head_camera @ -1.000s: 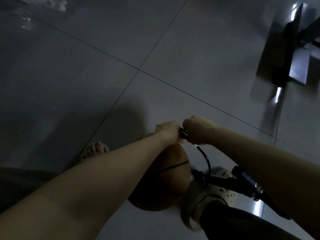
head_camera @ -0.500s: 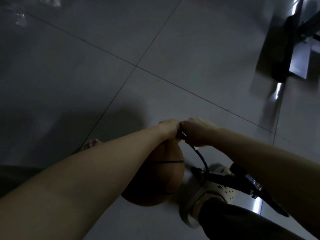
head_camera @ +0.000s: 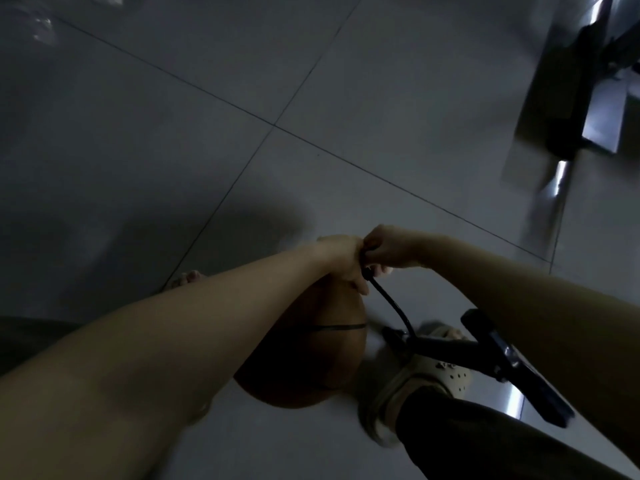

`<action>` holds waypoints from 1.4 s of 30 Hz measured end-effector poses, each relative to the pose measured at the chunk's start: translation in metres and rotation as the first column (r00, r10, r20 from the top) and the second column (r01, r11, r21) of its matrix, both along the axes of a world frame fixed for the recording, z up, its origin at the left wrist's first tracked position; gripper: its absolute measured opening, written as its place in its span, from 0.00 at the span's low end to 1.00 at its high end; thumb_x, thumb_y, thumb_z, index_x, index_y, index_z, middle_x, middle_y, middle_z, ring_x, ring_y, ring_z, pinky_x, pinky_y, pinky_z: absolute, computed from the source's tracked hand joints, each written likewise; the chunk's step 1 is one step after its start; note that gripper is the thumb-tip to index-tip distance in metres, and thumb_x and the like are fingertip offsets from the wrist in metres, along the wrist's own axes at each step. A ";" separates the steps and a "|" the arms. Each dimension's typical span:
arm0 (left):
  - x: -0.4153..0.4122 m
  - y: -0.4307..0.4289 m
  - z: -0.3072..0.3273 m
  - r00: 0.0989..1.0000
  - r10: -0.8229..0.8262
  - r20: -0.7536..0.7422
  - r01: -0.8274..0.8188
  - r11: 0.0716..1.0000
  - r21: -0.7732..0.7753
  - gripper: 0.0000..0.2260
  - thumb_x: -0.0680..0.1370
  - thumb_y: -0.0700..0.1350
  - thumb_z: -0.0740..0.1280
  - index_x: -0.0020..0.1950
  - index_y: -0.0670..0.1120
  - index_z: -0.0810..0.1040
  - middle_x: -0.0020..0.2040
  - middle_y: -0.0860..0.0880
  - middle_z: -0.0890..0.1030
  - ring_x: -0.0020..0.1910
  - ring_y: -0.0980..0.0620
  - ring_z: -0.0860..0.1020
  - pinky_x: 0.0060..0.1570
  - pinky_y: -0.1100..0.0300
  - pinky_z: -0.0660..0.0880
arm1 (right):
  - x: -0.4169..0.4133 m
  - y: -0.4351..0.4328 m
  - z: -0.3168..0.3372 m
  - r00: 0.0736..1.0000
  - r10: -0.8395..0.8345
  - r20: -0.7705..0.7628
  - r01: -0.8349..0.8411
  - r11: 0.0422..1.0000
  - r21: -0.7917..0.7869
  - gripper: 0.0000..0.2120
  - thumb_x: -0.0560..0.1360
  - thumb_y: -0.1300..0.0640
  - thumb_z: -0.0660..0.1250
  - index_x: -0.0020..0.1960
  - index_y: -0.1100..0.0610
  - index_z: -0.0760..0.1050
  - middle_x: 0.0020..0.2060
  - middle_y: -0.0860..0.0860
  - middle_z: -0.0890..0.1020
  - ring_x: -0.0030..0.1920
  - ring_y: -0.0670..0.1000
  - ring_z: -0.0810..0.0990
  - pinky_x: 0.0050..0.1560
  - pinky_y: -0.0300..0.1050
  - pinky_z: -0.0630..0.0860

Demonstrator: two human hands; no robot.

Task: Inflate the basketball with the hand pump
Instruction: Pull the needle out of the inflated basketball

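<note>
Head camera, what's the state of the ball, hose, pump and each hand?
right hand, pinches the hose end.
left hand, rests atop the basketball; grip unclear.
basketball, beside the shoe, beneath both hands.
hand pump, unheld, lying across the shoe.
hose, curved, running from the hands to the hand pump.

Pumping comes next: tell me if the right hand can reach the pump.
Probably yes, once freed: the right hand pinches the hose end at the basketball, and the pump lies uncovered across the shoe under that forearm.
</note>
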State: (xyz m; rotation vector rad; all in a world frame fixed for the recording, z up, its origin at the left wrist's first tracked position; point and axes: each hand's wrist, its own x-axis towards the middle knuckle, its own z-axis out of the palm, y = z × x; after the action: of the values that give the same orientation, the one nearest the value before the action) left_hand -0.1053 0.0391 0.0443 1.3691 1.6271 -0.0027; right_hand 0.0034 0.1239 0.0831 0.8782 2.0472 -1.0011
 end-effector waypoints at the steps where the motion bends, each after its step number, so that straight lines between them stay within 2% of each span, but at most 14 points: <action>1: -0.005 -0.004 0.003 1.000 0.021 0.006 -0.021 1.000 -0.006 0.26 0.67 0.57 0.80 0.61 0.54 0.79 0.55 0.55 0.82 0.54 0.52 0.80 0.59 0.53 0.77 | 0.000 0.000 0.000 0.999 -0.021 -0.024 0.020 0.999 -0.036 0.10 0.80 0.54 0.65 0.49 0.59 0.81 0.42 0.55 0.83 0.41 0.51 0.80 0.42 0.41 0.76; 4: -0.020 -0.025 0.006 0.992 0.110 -0.069 -0.113 0.993 -0.038 0.29 0.65 0.65 0.79 0.56 0.49 0.77 0.50 0.52 0.80 0.48 0.51 0.78 0.51 0.53 0.78 | -0.002 0.008 0.002 0.993 -0.094 -0.068 0.090 0.995 -0.049 0.10 0.80 0.52 0.67 0.50 0.58 0.80 0.39 0.53 0.80 0.39 0.50 0.77 0.40 0.42 0.75; 6: -0.022 -0.041 0.001 0.982 0.185 -0.043 -0.187 0.981 -0.050 0.25 0.63 0.66 0.79 0.45 0.49 0.77 0.41 0.51 0.78 0.41 0.51 0.77 0.42 0.57 0.73 | -0.004 0.026 0.010 0.985 -0.141 -0.098 0.141 0.990 -0.003 0.08 0.79 0.53 0.67 0.50 0.59 0.80 0.41 0.53 0.79 0.39 0.49 0.76 0.39 0.42 0.73; 8: -0.021 -0.052 -0.001 0.972 0.232 -0.044 -0.230 0.972 0.049 0.23 0.62 0.65 0.80 0.35 0.49 0.76 0.35 0.53 0.78 0.36 0.51 0.77 0.37 0.58 0.72 | -0.004 0.046 0.022 0.971 -0.193 -0.142 0.198 0.980 0.018 0.07 0.78 0.55 0.68 0.49 0.59 0.81 0.44 0.55 0.79 0.43 0.52 0.76 0.40 0.45 0.74; 11: -0.024 -0.058 0.006 0.961 0.245 -0.125 -0.209 0.945 0.251 0.18 0.66 0.62 0.76 0.39 0.49 0.81 0.40 0.52 0.81 0.40 0.50 0.79 0.42 0.55 0.78 | -0.003 0.048 0.032 0.980 -0.168 -0.108 0.171 0.985 0.019 0.06 0.78 0.56 0.68 0.48 0.58 0.80 0.45 0.56 0.79 0.45 0.53 0.76 0.41 0.46 0.75; 13: -0.031 -0.059 0.015 0.968 0.163 -0.193 -0.105 0.955 0.278 0.15 0.69 0.62 0.73 0.42 0.50 0.81 0.44 0.51 0.80 0.44 0.50 0.78 0.46 0.54 0.78 | -0.006 0.030 0.029 0.997 -0.078 0.006 0.078 0.997 0.003 0.05 0.79 0.56 0.67 0.49 0.57 0.79 0.45 0.55 0.79 0.42 0.51 0.77 0.38 0.44 0.75; 15: -0.040 -0.058 0.027 0.968 0.048 -0.245 0.007 0.975 0.222 0.14 0.74 0.59 0.70 0.44 0.49 0.79 0.44 0.50 0.79 0.45 0.48 0.78 0.43 0.54 0.76 | -0.013 0.008 0.031 0.996 0.004 0.090 0.000 0.999 -0.050 0.05 0.80 0.57 0.66 0.52 0.57 0.78 0.44 0.56 0.81 0.40 0.50 0.78 0.37 0.42 0.75; 19: -0.059 -0.053 0.043 0.924 -0.212 -0.318 0.213 0.977 -0.030 0.12 0.81 0.55 0.65 0.47 0.46 0.74 0.40 0.50 0.74 0.43 0.48 0.75 0.40 0.55 0.69 | -0.033 -0.034 0.041 0.996 0.058 0.065 -0.046 0.985 -0.169 0.10 0.80 0.59 0.65 0.59 0.57 0.78 0.49 0.59 0.84 0.42 0.52 0.79 0.41 0.46 0.76; 22: -0.076 -0.061 0.041 0.878 -0.317 -0.358 0.286 0.948 -0.138 0.20 0.85 0.56 0.58 0.38 0.46 0.72 0.36 0.48 0.74 0.37 0.46 0.74 0.41 0.55 0.70 | -0.048 -0.079 0.044 0.992 0.129 -0.016 -0.130 0.988 -0.079 0.15 0.81 0.53 0.64 0.63 0.61 0.76 0.55 0.58 0.81 0.46 0.53 0.77 0.44 0.46 0.74; 25: -0.097 -0.067 0.029 0.923 -0.234 -0.305 0.189 0.967 -0.169 0.23 0.85 0.52 0.58 0.32 0.45 0.69 0.35 0.42 0.74 0.35 0.43 0.72 0.39 0.53 0.68 | -0.049 -0.122 0.044 0.971 0.180 -0.154 -0.181 0.983 0.009 0.21 0.81 0.47 0.63 0.69 0.58 0.72 0.58 0.50 0.75 0.55 0.51 0.73 0.49 0.36 0.66; 27: -0.107 -0.069 0.025 0.953 -0.149 -0.266 0.101 0.978 -0.184 0.21 0.84 0.50 0.60 0.32 0.44 0.71 0.35 0.42 0.75 0.35 0.43 0.72 0.39 0.51 0.70 | -0.047 -0.137 0.031 0.970 0.114 -0.214 -0.105 0.993 0.052 0.26 0.78 0.42 0.67 0.71 0.52 0.70 0.62 0.50 0.76 0.61 0.54 0.76 0.59 0.45 0.72; 31: -0.110 -0.073 0.031 0.965 -0.081 -0.248 0.036 0.983 -0.183 0.19 0.83 0.43 0.60 0.32 0.44 0.71 0.33 0.45 0.72 0.33 0.46 0.70 0.37 0.51 0.67 | -0.047 -0.144 0.025 0.976 0.051 -0.214 -0.031 0.995 0.097 0.26 0.76 0.40 0.68 0.69 0.52 0.71 0.59 0.52 0.79 0.57 0.54 0.78 0.51 0.47 0.75; 35: -0.108 -0.075 0.033 0.970 -0.048 -0.239 -0.003 0.978 -0.209 0.19 0.82 0.41 0.60 0.30 0.45 0.68 0.30 0.46 0.69 0.29 0.48 0.66 0.34 0.52 0.63 | -0.042 -0.146 0.030 0.969 0.000 -0.247 0.018 0.997 0.070 0.28 0.75 0.41 0.70 0.71 0.50 0.70 0.60 0.51 0.79 0.58 0.55 0.78 0.56 0.50 0.76; 42: -0.111 -0.078 0.036 0.982 0.092 -0.164 -0.130 0.963 -0.237 0.19 0.83 0.40 0.60 0.31 0.45 0.67 0.27 0.47 0.66 0.23 0.50 0.63 0.26 0.59 0.61 | -0.042 -0.145 0.025 0.978 0.032 -0.205 -0.014 0.996 0.088 0.29 0.75 0.40 0.70 0.70 0.53 0.69 0.61 0.53 0.78 0.59 0.56 0.77 0.56 0.49 0.74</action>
State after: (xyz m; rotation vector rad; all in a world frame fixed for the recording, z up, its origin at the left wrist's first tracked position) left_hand -0.2163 -0.0392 0.0808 1.1072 1.7634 -0.2416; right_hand -0.0391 -0.0212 0.1081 0.8209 2.2846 -1.0345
